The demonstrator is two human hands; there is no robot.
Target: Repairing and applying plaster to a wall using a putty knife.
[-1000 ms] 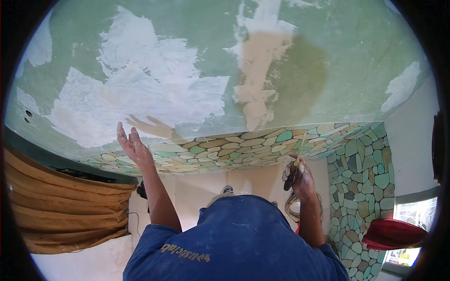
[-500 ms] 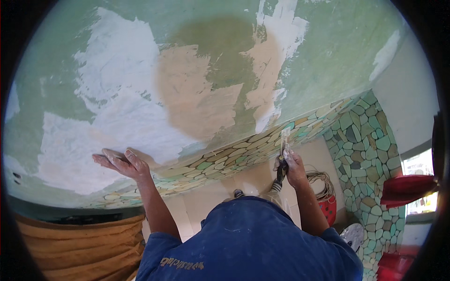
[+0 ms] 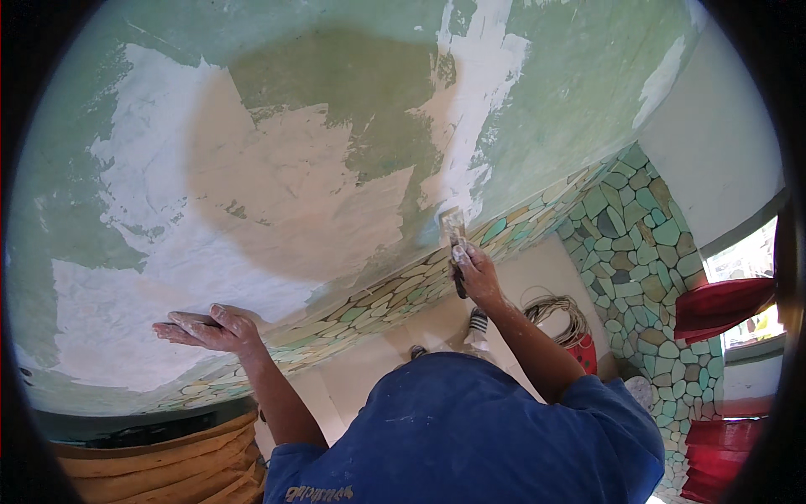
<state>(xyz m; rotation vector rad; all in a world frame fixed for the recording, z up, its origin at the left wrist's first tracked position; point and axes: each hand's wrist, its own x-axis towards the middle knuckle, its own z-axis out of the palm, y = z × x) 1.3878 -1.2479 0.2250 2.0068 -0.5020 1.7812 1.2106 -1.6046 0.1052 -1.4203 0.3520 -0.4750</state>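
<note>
White strip (image 3: 483, 59) runs down green wall (image 3: 588, 92), head view, 1 o'clock. Right hand (image 3: 478, 275) grips scraper (image 3: 453, 227) near strip's foot, 2 o'clock off centre; left hand (image 3: 220, 332) open, 8 o'clock. Scraper likely works best shallow, evenly pressed.

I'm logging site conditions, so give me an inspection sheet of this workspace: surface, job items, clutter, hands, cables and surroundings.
Surface: green painted wall with rough white patches; a rounded shadow falls across them.
Job's things: flat-bladed, white-smeared scraper with a dark handle, its blade near the wall's lower edge; contact unclear.
Clutter: red object of unclear shape, partly hidden.
Hands: left hand open near the largest patch; right hand closed around the scraper.
Cables: pale looped coil beside the red object; cable or rope, cannot tell.
Surroundings: green-and-tan stone mosaic, orange-brown pleated curtain, glossy red cloth by a bright window.
</note>
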